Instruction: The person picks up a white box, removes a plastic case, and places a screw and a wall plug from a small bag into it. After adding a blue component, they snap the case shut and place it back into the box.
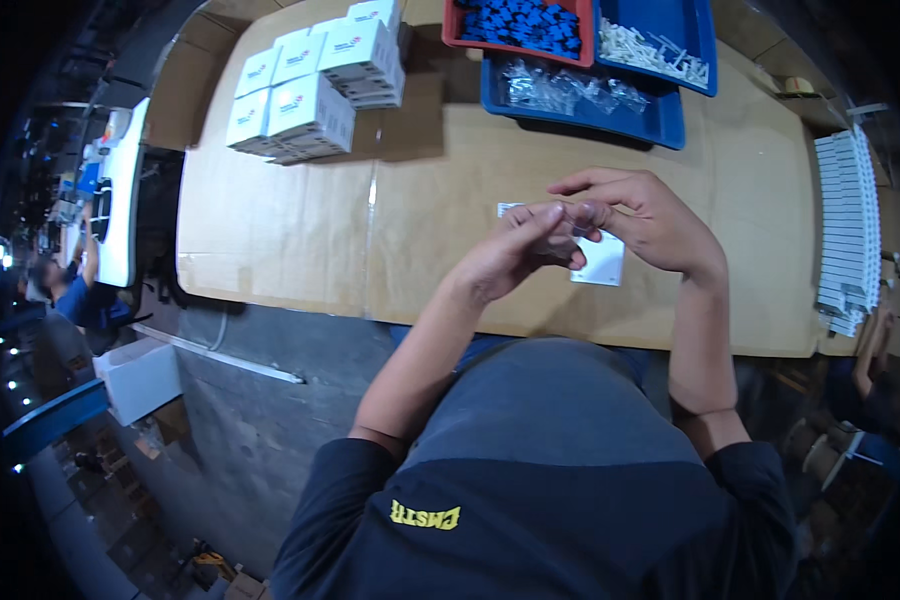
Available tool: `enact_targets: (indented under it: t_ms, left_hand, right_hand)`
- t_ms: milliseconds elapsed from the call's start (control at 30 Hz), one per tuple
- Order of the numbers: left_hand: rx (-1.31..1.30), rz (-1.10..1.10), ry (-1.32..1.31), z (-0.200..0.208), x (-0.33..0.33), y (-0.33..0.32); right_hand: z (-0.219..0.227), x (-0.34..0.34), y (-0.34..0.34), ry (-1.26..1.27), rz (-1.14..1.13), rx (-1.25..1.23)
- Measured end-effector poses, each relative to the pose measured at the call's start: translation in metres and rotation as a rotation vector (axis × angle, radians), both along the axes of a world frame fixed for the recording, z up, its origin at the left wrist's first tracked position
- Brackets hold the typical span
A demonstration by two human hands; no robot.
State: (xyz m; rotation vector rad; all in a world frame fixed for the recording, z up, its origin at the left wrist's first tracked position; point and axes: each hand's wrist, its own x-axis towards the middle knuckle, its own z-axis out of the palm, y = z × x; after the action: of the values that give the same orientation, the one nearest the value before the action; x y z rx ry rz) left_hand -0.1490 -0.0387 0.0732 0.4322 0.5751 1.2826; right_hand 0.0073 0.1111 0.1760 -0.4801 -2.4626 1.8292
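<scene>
My left hand point(518, 252) and my right hand point(655, 222) meet over the near part of the table, fingertips close together. Both are closed in a pinch, thumbs against fingers. What they hold, if anything, is too small and too covered by the fingers to name. Just below the fingertips shows a flat white square piece point(600, 264) with tiny marks near its lower corners; my fingers cover its upper left part. A bit of a white printed item point(510, 209) peeks out behind my left hand.
Stacked white boxes point(310, 112) stand at the back left of the cardboard-covered table point(270, 220). At the back are a red tray point(584, 60) of blue parts, a blue tray point(712, 88) of white pieces and another blue tray point(660, 132) with clear bags. White slatted pieces point(843, 230) line the right edge.
</scene>
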Motion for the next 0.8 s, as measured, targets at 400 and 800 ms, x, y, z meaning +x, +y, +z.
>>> enact_targets:
  t_ms: [400,800]
  left_hand:
    - [-0.170,-0.002,-0.015,-0.021,0.000,-0.022]
    - [-0.191,0.068,0.068,-0.012,-0.006,-0.031]
  right_hand:
    - [-0.099,-0.005,0.177,0.046,-0.637,0.557]
    - [-0.112,-0.059,0.300,-0.247,-0.641,1.136]
